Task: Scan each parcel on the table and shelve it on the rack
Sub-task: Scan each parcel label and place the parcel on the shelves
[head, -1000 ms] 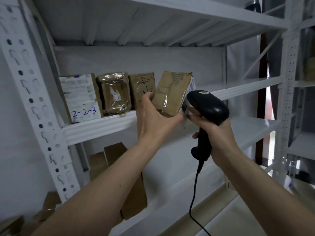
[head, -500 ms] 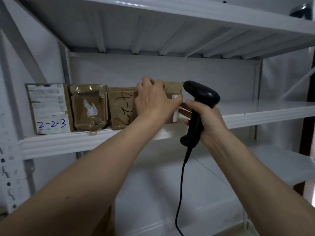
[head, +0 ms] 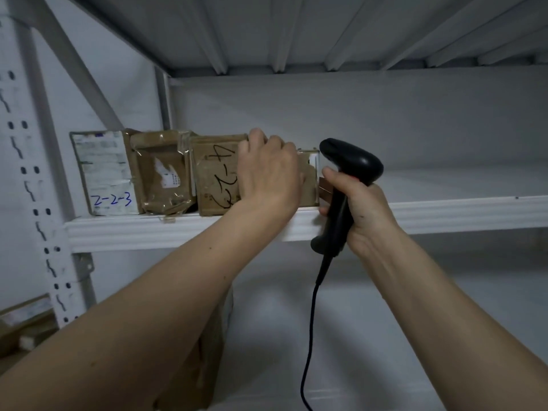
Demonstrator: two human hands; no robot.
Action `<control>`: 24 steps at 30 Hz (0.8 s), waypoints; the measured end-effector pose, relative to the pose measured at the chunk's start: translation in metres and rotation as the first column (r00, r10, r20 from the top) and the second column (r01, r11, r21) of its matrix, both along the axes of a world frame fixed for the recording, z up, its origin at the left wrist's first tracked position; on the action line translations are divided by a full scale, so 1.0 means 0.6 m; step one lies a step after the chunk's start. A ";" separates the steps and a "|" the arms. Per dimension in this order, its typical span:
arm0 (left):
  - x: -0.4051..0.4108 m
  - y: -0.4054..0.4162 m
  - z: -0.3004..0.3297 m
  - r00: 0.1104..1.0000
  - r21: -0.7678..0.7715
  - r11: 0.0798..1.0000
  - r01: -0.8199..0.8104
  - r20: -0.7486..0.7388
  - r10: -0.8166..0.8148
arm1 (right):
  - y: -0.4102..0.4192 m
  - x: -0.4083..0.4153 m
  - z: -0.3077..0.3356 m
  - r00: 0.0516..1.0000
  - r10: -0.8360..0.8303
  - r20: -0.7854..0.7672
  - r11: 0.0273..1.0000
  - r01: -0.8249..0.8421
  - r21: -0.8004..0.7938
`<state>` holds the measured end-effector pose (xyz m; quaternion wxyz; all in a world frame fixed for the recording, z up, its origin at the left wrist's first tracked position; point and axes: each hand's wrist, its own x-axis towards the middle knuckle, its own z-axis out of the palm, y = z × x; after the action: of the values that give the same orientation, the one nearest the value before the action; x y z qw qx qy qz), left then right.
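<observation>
Head view: a row of parcels stands on a white metal rack shelf [head: 178, 229], pushed to its left end. The leftmost is a brown cardboard parcel with a white shipping label [head: 103, 173]; its printed lines are too blurred to read, but "2-2-3" is handwritten on it in blue ink. Touching its right side is a brown parcel wrapped in glossy clear tape [head: 161, 173] bearing a torn white sticker with no legible text. Next comes a brown cardboard parcel with black marker writing [head: 216, 176], the characters turned sideways and reading roughly "4-2-2", partly covered by the left hand [head: 268, 173]. That hand lies spread over the front of the newest brown parcel with a white label edge [head: 310, 173], fingers hooked over its top, pressing it upright against the marked one; whether the palm truly grips it cannot be told. The right hand [head: 360, 203] is clenched around the handle of a black corded barcode scanner [head: 350, 164], whose head sits just beside the parcel's right edge, cable hanging down.

Compared with half a second ago, the camera is closer and the left hand has slid lower across the parcel's face, while the scanner stays in the same spot.
</observation>
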<state>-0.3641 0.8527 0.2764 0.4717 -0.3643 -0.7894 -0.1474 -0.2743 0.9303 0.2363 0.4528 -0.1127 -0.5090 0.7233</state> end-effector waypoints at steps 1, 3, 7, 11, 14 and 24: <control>-0.002 -0.002 0.000 1.000 -0.008 1.000 -0.018 -0.019 0.018 | -0.002 -0.004 0.001 1.000 0.003 -0.007 1.000 -0.003 0.002; -0.006 -0.008 0.002 0.998 -0.008 0.999 -0.044 -0.041 0.043 | -0.006 -0.009 0.001 1.000 -0.006 -0.011 1.000 0.006 0.011; -0.010 -0.018 -0.001 0.997 -0.006 0.998 -0.059 -0.045 0.058 | -0.015 -0.015 -0.002 1.000 -0.022 -0.007 0.999 0.022 0.031; -0.006 -0.024 -0.003 1.000 0.002 1.000 0.006 -0.017 -0.006 | -0.025 -0.013 -0.004 1.000 -0.027 0.016 0.998 0.026 0.050; -0.001 -0.036 -0.007 0.980 0.173 0.965 0.197 -0.001 -0.199 | -0.032 -0.007 -0.013 0.994 -0.109 -0.006 0.993 0.109 0.034; -0.010 -0.103 -0.065 0.851 0.387 0.792 0.472 0.035 -0.524 | -0.122 0.002 -0.043 0.987 0.131 -0.088 0.977 -0.114 0.180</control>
<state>-0.3699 0.7907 0.2374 0.4186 -0.4542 -0.6550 -0.4353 -0.2732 0.8572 0.2104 0.4403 -0.0050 -0.5532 0.7072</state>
